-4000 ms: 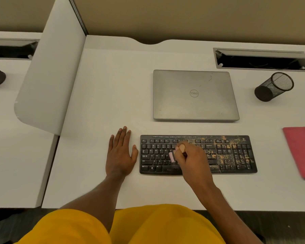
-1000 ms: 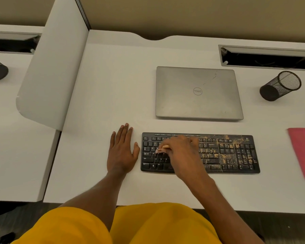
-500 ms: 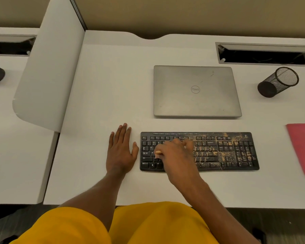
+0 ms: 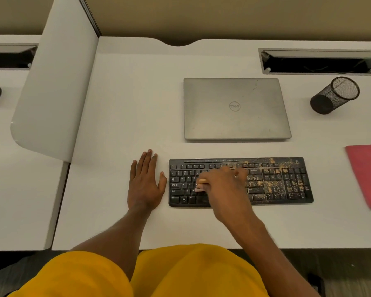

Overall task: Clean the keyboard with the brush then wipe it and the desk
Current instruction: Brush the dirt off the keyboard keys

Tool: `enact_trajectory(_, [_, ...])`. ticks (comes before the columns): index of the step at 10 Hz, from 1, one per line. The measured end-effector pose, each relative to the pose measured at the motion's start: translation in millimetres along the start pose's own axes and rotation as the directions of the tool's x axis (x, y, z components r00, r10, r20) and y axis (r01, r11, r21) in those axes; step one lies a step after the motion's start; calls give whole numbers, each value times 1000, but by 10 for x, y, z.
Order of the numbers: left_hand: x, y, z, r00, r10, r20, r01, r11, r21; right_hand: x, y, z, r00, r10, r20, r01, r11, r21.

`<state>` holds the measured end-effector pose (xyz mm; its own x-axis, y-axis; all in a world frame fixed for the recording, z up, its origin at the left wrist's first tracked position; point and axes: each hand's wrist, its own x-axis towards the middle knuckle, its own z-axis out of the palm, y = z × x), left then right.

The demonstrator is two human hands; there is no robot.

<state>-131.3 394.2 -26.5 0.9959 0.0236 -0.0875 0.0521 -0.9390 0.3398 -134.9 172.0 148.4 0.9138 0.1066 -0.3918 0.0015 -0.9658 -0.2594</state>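
Brush sits on the left keys of the keyboard, near-centre on the desk; my right hand has a curled grip round it. Left hand lies flat just left of the keys, fingers straight.

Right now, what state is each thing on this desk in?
keyboard: right half caked with tan crumbs, left half cleaner
brush: held on the left keys
right hand: gripping the brush
left hand: flat on the desk, fingers straight
laptop: closed
mesh pen cup: empty
red cloth: flat, untouched
cable hatch: open
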Motion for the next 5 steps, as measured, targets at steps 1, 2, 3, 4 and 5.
enact_trajectory(1, [-1, 12, -3, 1000, 2, -2, -2, 1000, -4, 18, 14, 48, 999, -34, -27, 33, 999, -22])
enact_trajectory(2, [2, 7, -4, 1000, 2, 0, -2, 1000, -2, -4, 148, -48, 999, 46, -23, -45, 999, 28])
enact_trajectory(3, [8, -2, 6, 1000, -2, 5, 2, 1000, 1, -53, 283, -146, 985, 151, -88, -156, 986, -55])
enact_trajectory(4, [9, -5, 10, 1000, -3, 10, 3, 1000, 0, -40, 263, -86, 971, 151, -186, -163, 985, -51])
enact_trajectory(5, [10, -3, 4, 1000, 0, 4, 0, 1000, -5, 24, 172, 67, 956, 138, -258, -99, 982, 161])
